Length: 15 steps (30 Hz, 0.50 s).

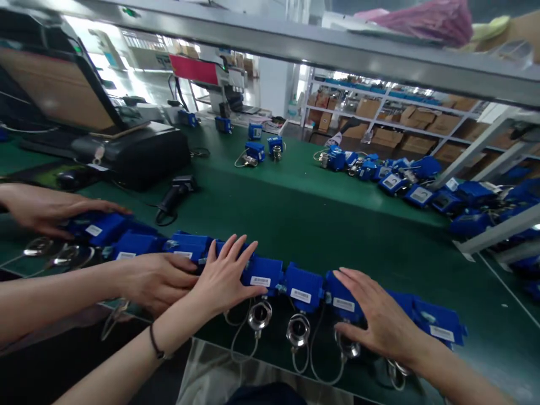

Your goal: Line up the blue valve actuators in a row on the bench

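A row of blue meters (pixel 301 288) with barcode labels, metal ring fittings (pixel 298 330) and thin cables runs along the green bench's near edge. My left hand (pixel 225 278), with a dark band at the wrist, lies over a meter in the row, fingers spread and thumb stretched toward the neighbouring label. Farther right, my right hand (pixel 375 315) spans another blue meter (pixel 343 301), its fingers over the top and the thumb low in front. Part of that meter is hidden by the hand. More meters (pixel 441 320) lie beyond my right hand.
At left, another person's hands (pixel 158 281) touch meters in the same row. A barcode scanner (pixel 175 197) lies near a black case (pixel 147 149) and a monitor (pixel 59 84). Many meters (pixel 392 180) pile up at the right by metal posts (pixel 502 230); a shelf edge (pixel 270 34) crosses above.
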Tool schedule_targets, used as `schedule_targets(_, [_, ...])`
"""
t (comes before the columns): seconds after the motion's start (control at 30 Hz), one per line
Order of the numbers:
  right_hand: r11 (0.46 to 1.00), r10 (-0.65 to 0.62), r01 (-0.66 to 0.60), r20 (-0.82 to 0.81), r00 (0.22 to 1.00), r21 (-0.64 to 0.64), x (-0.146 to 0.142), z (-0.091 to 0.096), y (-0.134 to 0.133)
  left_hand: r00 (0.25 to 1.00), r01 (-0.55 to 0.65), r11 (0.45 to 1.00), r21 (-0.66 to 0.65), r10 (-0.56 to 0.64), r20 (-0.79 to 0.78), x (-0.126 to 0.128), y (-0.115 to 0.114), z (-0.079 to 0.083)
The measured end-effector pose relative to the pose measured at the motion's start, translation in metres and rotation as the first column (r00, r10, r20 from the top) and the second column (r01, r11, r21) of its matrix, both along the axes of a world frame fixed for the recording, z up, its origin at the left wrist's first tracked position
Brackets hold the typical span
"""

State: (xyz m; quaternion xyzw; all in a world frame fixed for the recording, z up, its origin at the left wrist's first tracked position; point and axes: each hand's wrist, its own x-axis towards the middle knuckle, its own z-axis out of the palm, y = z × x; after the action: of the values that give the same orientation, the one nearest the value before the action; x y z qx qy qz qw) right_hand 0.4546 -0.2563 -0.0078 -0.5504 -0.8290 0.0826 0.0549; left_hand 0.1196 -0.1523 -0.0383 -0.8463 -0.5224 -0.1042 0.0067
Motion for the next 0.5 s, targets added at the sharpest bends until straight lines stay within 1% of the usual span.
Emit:
schedule_targets(0.1, [0.998,0.058,-0.058,0.037,0.998,0.003,-0.017,-0.008,0.02,1.0,0.013,0.998,-0.053,-0.013,0.001,-0.001,0.0,0.0])
schedule_targets(0.2, [0.998,0.048,-0.051,0.076,0.996,0.031,-0.023,-0.017,0.032,0.999,0.037,0.998,-0.053,-0.036,0.015,-0.003,0.001,-0.002])
schedule_targets(0.27, [0.999,0.023,-0.028,0.099,0.995,0.045,-0.026,-0.02,0.036,0.998,0.065,0.997,-0.044,-0.064,0.02,-0.004,0.002,-0.002])
schedule_targets(0.37, [0.999,-0.013,0.006,0.132,0.991,0.053,-0.032,-0.02,0.036,0.987,0.157,0.987,-0.038,-0.156,0.033,-0.001,0.006,0.002])
schedule_targets(0.43, [0.998,-0.007,-0.001,0.14,0.99,0.057,-0.034,-0.019,0.035,0.978,0.203,0.979,-0.031,-0.202,0.05,-0.001,0.009,0.002])
schedule_targets(0.5, [0.997,0.016,-0.026,0.148,0.989,0.067,-0.035,-0.017,0.036,0.976,0.209,0.978,-0.024,-0.207,0.068,-0.005,0.013,-0.003])
